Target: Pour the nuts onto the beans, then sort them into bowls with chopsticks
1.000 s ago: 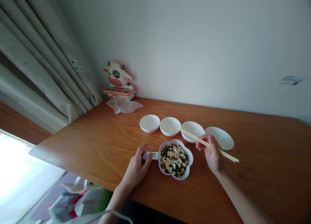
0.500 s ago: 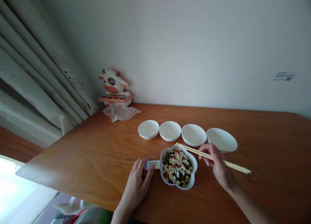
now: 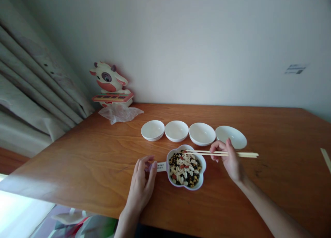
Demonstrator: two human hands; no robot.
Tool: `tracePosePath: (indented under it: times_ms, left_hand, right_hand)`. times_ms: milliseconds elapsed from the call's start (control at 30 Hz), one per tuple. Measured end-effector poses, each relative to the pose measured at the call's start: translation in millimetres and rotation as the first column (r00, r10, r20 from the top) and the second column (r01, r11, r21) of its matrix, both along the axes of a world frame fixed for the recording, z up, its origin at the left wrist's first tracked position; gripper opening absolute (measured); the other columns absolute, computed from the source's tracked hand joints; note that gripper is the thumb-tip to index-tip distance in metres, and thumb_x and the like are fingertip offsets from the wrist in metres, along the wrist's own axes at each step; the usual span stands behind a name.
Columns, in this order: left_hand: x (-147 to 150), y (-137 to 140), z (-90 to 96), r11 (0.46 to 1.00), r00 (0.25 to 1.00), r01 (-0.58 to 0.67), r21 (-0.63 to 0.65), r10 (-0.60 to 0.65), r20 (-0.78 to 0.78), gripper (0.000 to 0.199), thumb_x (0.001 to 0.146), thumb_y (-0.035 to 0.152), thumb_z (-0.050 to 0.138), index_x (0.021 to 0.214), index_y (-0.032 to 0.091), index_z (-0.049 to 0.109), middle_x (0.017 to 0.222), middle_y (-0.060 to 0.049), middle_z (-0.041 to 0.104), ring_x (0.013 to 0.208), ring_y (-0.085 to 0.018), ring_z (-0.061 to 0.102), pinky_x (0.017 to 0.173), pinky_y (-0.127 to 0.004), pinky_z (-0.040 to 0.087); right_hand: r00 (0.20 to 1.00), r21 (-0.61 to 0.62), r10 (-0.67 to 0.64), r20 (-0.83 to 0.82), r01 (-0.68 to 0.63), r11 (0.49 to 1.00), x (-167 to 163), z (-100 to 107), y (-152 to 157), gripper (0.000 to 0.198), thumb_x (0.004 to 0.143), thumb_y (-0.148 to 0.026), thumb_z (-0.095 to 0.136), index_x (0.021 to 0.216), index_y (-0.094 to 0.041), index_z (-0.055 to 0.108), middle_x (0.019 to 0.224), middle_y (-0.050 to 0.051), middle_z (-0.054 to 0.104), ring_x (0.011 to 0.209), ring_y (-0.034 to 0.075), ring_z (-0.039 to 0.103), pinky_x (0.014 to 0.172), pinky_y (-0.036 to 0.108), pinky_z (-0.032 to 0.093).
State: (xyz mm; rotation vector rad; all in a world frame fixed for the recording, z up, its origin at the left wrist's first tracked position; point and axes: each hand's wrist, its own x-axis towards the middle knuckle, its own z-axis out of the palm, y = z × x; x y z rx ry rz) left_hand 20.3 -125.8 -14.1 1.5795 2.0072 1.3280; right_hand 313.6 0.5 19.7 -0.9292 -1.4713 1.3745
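Table (image 3: 103,152): wooden, beneath dish (image 3: 203,161)
Right hand (image 3: 231,162): gripping chopsticks (image 3: 244,155) over dish
Left hand (image 3: 141,181): gripping handle (image 3: 161,166)
Peanuts (image 3: 191,167): likely light, slippery; best pinched mid-body

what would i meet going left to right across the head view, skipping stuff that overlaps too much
Curtain, cow toy, left hand, flower-shaped dish, right hand, wall label.

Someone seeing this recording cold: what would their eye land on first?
Probably the flower-shaped bowl between the two hands, heaped with pale peanuts, with the left hand at its handle and the right hand's chopsticks over it. Next come four white bowls in a row behind it, then the cow toy at the table's back left.
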Motion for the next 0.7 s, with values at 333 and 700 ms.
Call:
tracePosePath:
  times_ms: [333, 700]
  left_hand:
    - [-1.3, -6.2, -1.9, 0.984, 0.996, 0.072, -0.164, -0.079, -0.034, 0.036, 0.101, 0.047, 0.049, 0.128, 0.025, 0.056, 0.115, -0.008, 0.072, 0.102, -0.026, 0.070, 0.085, -0.037, 0.054]
    - [-0.1, -7.2, 1.6, 0.975, 0.988, 0.110, -0.193, -0.128, -0.081, 0.032, 0.102, 0.044, 0.047, 0.128, 0.025, 0.055, 0.121, -0.008, 0.070, 0.110, -0.026, 0.068, 0.092, -0.040, 0.052]
  right_hand:
    - [0.998, -0.015, 0.038, 0.050, -0.037, 0.999, -0.5, -4.4, 3.9, 0.073, 0.101, -0.064, 0.013, 0.075, -0.020, 0.065, 0.067, 0.005, 0.060, 0.065, 0.018, 0.051, 0.061, 0.032, 0.038]
    - [0.996, 0.019, -0.090, 0.013, 0.090, 0.996, -0.3, -7.8, -3.0, 0.070, 0.102, -0.062, 0.023, 0.071, -0.021, 0.071, 0.063, 0.006, 0.065, 0.061, 0.018, 0.055, 0.057, 0.031, 0.037]
